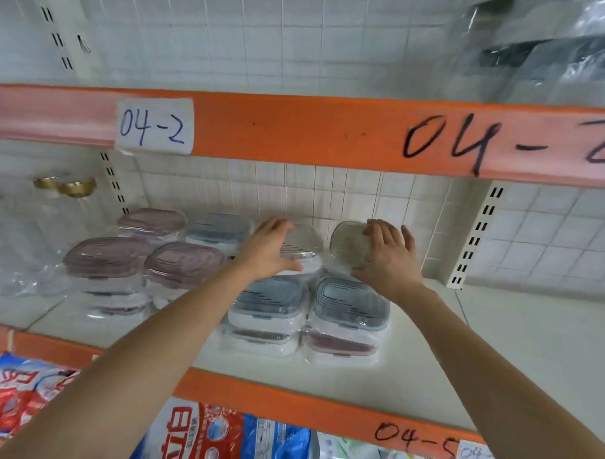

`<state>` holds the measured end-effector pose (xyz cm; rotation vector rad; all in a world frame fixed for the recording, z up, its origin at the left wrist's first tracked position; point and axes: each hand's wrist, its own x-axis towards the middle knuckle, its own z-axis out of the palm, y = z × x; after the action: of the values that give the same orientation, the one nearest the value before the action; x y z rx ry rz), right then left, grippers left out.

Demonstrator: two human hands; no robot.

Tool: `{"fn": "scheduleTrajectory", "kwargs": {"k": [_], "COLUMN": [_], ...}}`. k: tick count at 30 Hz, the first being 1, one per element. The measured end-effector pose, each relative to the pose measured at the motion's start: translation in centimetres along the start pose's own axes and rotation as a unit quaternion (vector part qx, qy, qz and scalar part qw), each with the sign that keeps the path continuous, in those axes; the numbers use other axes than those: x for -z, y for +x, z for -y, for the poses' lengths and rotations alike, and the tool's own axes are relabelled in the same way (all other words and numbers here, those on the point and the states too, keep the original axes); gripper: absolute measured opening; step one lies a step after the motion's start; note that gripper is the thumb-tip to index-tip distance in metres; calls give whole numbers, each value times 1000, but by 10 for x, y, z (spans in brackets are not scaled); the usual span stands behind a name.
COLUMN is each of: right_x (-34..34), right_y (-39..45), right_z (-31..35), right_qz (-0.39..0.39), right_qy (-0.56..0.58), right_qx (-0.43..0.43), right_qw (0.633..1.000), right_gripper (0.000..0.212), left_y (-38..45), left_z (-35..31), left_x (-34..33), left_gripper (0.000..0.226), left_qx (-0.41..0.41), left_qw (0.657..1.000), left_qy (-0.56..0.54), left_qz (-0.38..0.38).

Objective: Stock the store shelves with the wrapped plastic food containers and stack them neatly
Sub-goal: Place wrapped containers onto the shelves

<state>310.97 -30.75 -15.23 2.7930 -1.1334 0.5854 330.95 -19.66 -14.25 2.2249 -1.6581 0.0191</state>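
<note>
Up against white tiles, spread fingers of both hands (271,249) (389,256) press wrapped containers (348,244) on the shelf (426,364).

White shelf (495,356) with orange front edge, stacks of wrapped lidded containers (270,314), clear glass jars (54,220) at left

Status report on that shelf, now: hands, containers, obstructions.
Left hand flat on a grey-lidded container, back row. Right hand flat on a tilted grey-lidded container. Blue-lidded stacks sit in front; nothing blocking.
</note>
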Motion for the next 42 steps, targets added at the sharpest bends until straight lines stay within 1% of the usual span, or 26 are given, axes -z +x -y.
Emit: {"fn": "scheduleTrajectory", "kwargs": {"k": [3,5,7,9,11,13,14,16,17,18,19,21,23,25,28,30,32,34,37,42], "right_x": [-9,-15,-21,-22,-20,-18,-17,-17,-16,-16,-15,-10,-3,9,31,49,74,103,149,218], "right_y": [6,4,1,-1,-1,-3,-7,-20,-30,-40,-51,-69,-84,-96,-113,-125,-136,-147,-156,-165], "right_z": [-5,-7,-7,-7,-6,-4,-2,7,12,17,20,26,30,32,35,36,37,35,27,3], "right_qz": [29,46,27,10,13,1,-23,-76,-87,-82,-74,-58,-39,-18,-7,-3,10,29,57,26], "right_qy": [1,-9,6,13,9,13,15,21,27,31,33,35,28,25,44,59,61,52,49,66], "right_qx": [9,23,33,39,47,59,72,102,116,135,150,170,181,191,209,215,212,212,206,202], "right_qw": [1000,999,999,999,999,998,997,992,989,987,985,983,982,981,977,975,975,975,976,977], "right_gripper": [73,66,59,56,55,52,49,36,34,35,35,29,27,26,16,25,27,20,29,26], "left_y": [5,6,5,1,-4,-11,-17,-29,-37,-46,-55,-71,-85,-99,-114,-124,-134,-143,-147,-137], "left_z": [6,10,10,8,3,-2,-4,-5,-6,-8,-10,-15,-20,-26,-37,-47,-61,-78,-109,-166], "left_x": [-4,-6,-8,-11,-12,-15,-16,-19,-19,-18,-16,-11,-3,6,24,39,57,78,109,153], "left_gripper": [75,76,75,69,61,50,44,30,24,18,16,19,14,12,15,21,21,21,21,18], "left_qx": [-8,-19,-33,-55,-79,-106,-126,-175,-197,-216,-236,-272,-298,-317,-337,-342,-352,-364,-385,-423], "left_qw": [1000,998,995,986,977,972,970,961,955,950,947,942,937,933,930,929,927,925,920,906], "left_qy": [11,38,91,157,195,197,190,160,153,152,152,151,157,160,147,142,132,109,69,31], "left_qz": [23,40,37,7,-34,-68,-84,-142,-162,-165,-157,-127,-90,-55,-11,6,18,23,22,0]}}
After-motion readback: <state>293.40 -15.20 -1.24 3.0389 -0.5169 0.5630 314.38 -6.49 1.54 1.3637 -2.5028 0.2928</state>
